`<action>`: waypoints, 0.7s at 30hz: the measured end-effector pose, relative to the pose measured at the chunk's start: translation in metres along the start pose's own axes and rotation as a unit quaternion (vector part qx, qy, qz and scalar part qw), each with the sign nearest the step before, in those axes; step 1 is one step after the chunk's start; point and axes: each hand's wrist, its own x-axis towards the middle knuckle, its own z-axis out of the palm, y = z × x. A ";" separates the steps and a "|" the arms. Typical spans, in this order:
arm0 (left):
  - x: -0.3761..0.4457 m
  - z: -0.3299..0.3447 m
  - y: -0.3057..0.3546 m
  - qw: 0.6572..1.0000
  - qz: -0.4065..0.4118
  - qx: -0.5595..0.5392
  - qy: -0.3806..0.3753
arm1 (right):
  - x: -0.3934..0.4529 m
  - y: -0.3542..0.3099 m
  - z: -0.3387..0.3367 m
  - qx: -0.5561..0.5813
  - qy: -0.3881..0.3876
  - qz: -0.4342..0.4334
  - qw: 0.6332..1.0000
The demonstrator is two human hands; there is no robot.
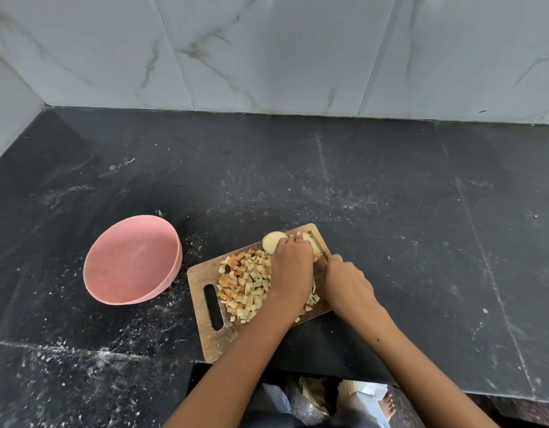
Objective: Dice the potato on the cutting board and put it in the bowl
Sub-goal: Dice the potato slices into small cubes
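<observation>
**Cutting potato on the board**

My left hand [290,262] curls over the potato [310,245] at the far end of the board [205,307], pinning it. My right hand [347,282] grips the knife [319,246], its blade down against the potato. Dice [247,282] lie heaped mid-board. The pink bowl [132,259] sits apart, left on the tabletop [421,227].

No legible text, label, brand, number or sign appears on any surface in the head view (marble-pattern veining and pale scuffs are the only markings).
</observation>
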 end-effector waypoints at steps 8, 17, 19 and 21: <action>-0.001 -0.005 0.002 1.000 0.002 0.006 -0.005 | -0.007 0.005 -0.001 -0.011 -0.037 0.004 0.999; 0.002 0.006 -0.003 1.000 0.015 0.003 -0.003 | -0.029 0.024 0.011 -0.025 -0.048 0.005 0.999; 0.002 0.010 -0.004 1.000 0.022 0.007 -0.001 | -0.036 0.030 0.013 -0.025 -0.053 -0.001 0.998; 0.000 0.014 -0.006 0.999 0.035 0.013 0.004 | -0.043 0.034 0.013 -0.023 -0.060 -0.013 0.998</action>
